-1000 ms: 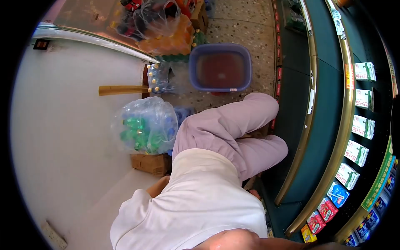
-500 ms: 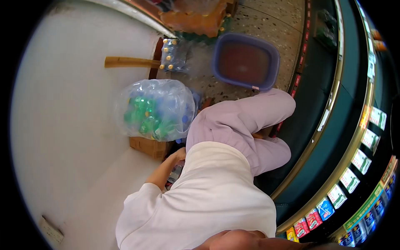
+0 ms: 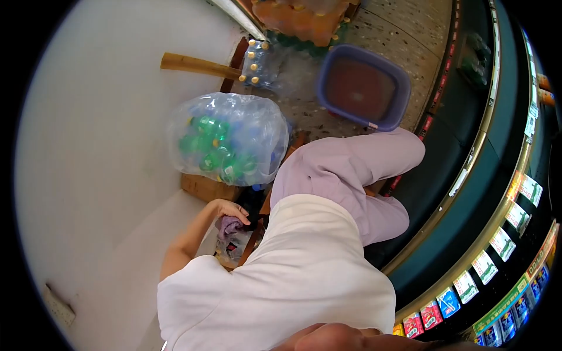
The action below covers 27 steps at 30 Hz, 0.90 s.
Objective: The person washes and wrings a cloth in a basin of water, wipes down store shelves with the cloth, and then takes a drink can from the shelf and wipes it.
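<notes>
My left hand (image 3: 230,210) reaches out at my left side, beside my hip, its fingers closed at something black (image 3: 254,221) that I cannot identify. Just under the hand lies a bunched purple cloth (image 3: 230,227), and below that some clear plastic packaging (image 3: 232,247). A brown cardboard box (image 3: 208,188) stands beyond the hand, near a big clear plastic bag (image 3: 266,120) full of green and clear bottles. My right hand is out of the picture.
A purple basin (image 3: 404,88) holding murky liquid stands on the speckled floor. Shrink-wrapped bottles (image 3: 253,64), a wooden slat (image 3: 193,64) and packs of orange drinks (image 3: 304,20) are by the white wall. A dark display counter (image 3: 468,146) with small packs runs along the right.
My left hand has come out from beside my waist, farther left, showing the purple cloth and black thing. My view has shifted, so the basin and bottles appear farther right.
</notes>
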{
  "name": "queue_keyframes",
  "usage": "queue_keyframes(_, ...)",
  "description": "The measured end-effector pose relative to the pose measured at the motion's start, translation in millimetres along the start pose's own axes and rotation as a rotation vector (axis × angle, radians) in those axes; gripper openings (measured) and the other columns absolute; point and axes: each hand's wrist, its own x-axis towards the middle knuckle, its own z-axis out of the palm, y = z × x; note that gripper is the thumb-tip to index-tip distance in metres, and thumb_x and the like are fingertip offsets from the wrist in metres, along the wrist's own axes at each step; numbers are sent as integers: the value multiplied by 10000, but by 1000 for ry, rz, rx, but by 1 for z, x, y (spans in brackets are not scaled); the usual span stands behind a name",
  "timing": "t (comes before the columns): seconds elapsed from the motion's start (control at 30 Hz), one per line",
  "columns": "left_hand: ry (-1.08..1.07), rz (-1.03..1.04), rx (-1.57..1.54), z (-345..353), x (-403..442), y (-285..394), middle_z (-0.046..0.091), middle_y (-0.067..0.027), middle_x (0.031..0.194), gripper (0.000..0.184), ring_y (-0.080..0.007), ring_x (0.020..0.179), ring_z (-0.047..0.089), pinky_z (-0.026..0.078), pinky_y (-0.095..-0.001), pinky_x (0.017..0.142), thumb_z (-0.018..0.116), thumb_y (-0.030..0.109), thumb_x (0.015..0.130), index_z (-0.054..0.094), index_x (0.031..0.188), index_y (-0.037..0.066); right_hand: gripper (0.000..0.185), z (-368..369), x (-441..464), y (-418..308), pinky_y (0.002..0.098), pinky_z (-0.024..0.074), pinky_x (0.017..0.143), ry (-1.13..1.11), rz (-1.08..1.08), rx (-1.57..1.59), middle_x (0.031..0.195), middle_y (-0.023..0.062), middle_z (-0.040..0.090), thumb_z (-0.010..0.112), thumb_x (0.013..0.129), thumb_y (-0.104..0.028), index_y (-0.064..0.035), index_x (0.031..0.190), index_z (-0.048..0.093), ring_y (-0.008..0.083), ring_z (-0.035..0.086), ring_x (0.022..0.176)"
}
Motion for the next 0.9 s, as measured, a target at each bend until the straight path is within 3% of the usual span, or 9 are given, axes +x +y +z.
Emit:
queue_keyframes(0.1, -40, 133, -130, 8, -31, 0, 715, -90, 988, 224, -170, 954, 689, 557, -325, 853, 712, 199, 882, 659, 1031, 40, 303, 1, 3, 2, 349, 514, 712, -13, -4, -17, 551, -25, 452, 587, 983, -333, -53, 1090, 629, 91, 482, 505)
queue_keyframes(0.2, -27, 194, -328, 16, -62, 8, 705, -107, 1015, 220, -188, 961, 685, 554, -367, 884, 699, 192, 888, 651, 1029, 30, 306, -3, 2, 7, 351, 516, 708, -12, -6, -45, 539, -27, 442, 585, 984, -337, -52, 1088, 629, 90, 474, 492)
queue_keyframes(0.33, -219, 600, -348, 20, -64, 18, 684, -134, 1057, 264, -256, 1001, 670, 543, -426, 906, 659, 234, 908, 625, 1068, 26, 311, -7, 6, 14, 353, 519, 703, -12, 14, -156, 522, -30, 428, 583, 984, -342, -52, 1086, 630, 89, 463, 474)
queue_keyframes(0.47, -8, 727, -579, 67, -73, 76, 671, -115, 1048, 238, -225, 994, 654, 546, -410, 896, 631, 178, 910, 610, 1113, 56, 327, 4, 8, 17, 357, 527, 692, -14, -29, -17, 486, -31, 410, 581, 983, -357, -48, 1077, 630, 83, 437, 438)
queue_keyframes(0.57, 131, 699, -398, 60, -56, 98, 676, -97, 1023, 400, -203, 925, 660, 552, -367, 833, 629, 155, 888, 557, 1272, 68, 355, 19, 4, 6, 364, 544, 700, -37, -79, 199, 482, -12, 442, 579, 980, -376, -34, 1065, 626, 78, 437, 425)
queue_keyframes(0.67, 430, 804, 221, 82, -67, 107, 682, -77, 976, 570, -178, 858, 656, 538, -321, 749, 632, 136, 856, 469, 1400, 89, 365, 20, 0, 3, 375, 553, 767, -45, -81, 254, 632, 39, 574, 579, 981, -370, -18, 1074, 614, 104, 542, 547)
queue_keyframes(0.7, 542, 777, 543, 85, -68, 107, 708, -100, 963, 611, -244, 888, 684, 541, -344, 750, 631, 115, 817, 475, 1407, 135, 368, 27, -1, 2, 381, 554, 791, -35, -101, 254, 699, 58, 607, 578, 981, -367, -14, 1079, 610, 120, 579, 606)
queue_keyframes(0.8, 974, 469, 1461, 122, -74, 123, 704, -118, 829, 675, -291, 756, 680, 534, -378, 681, 652, 116, 762, 475, 1407, 210, 368, 41, -2, -10, 394, 547, 837, -30, -113, 311, 861, 89, 653, 578, 982, -360, -10, 1095, 602, 172, 637, 777)
queue_keyframes(0.9, 1230, 742, 1229, 119, -62, 118, 701, -123, 789, 435, -293, 680, 666, 520, -377, 622, 657, 114, 744, 672, 1172, 193, 362, 34, 5, 0, 391, 540, 846, -57, -136, 311, 919, 104, 667, 575, 984, -352, -10, 1099, 602, 203, 653, 863)
